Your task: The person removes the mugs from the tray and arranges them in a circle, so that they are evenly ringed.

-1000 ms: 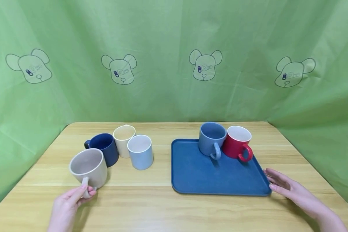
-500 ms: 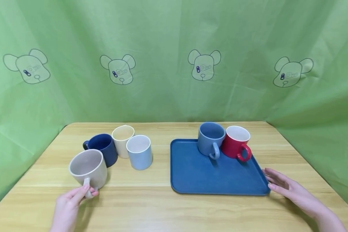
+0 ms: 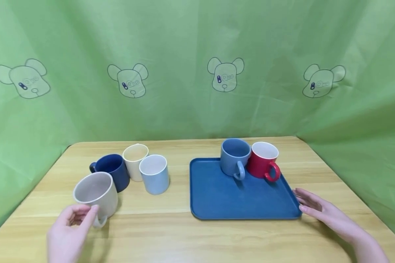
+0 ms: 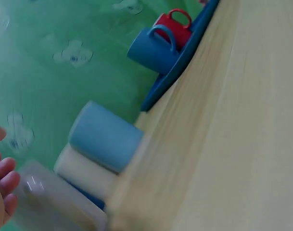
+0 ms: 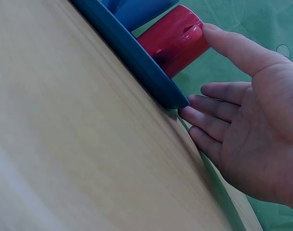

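Note:
A grey mug [image 3: 100, 195] stands upright at the left, its handle toward the front. Just over that handle is my left hand [image 3: 67, 228], fingers loosely bent and holding nothing. In the left wrist view its fingers [image 4: 6, 175] are apart from the mug's wall. My right hand [image 3: 332, 217] lies at the right edge of a blue tray [image 3: 243, 204], fingers extended, fingertips right at the rim. On the tray's back right part stand a grey-blue mug [image 3: 232, 162] and a red mug [image 3: 260, 166] with a white inside, side by side.
Behind the grey mug are a dark blue mug [image 3: 120, 177], a cream mug [image 3: 135, 164] and a light blue mug [image 3: 156, 180], grouped closely. Wooden tabletop [image 3: 171, 233] lies between this group and the tray. A green curtain [image 3: 177, 109] hangs behind the table.
My left hand has let go of the grey mug's handle and lifted slightly to the left. The right hand stays at the tray. The whole head view has shifted a little.

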The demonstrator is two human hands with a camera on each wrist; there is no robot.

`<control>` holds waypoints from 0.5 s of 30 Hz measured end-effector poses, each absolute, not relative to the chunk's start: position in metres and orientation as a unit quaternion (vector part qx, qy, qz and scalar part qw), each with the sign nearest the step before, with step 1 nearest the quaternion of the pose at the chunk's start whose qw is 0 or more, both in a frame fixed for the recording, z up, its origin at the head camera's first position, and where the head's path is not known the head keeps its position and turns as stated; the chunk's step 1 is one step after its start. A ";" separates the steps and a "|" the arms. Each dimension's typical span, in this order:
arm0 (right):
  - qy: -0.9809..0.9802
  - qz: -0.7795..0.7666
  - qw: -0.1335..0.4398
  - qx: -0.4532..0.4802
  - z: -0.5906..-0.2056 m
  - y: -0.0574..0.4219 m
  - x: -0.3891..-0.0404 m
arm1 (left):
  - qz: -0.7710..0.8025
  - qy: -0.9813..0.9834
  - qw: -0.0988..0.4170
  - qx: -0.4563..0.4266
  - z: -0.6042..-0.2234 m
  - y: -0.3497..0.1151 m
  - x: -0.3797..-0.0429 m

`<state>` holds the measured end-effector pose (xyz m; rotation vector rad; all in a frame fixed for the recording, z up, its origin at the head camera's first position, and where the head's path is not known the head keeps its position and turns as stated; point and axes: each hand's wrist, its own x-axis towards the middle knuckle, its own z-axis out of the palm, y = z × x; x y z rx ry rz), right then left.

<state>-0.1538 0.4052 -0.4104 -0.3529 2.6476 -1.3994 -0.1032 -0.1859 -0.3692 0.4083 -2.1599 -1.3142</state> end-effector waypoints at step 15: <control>0.867 -0.478 0.060 -0.129 -0.412 0.407 -0.157 | -0.581 -0.792 0.139 -0.127 -0.336 -0.075 -0.149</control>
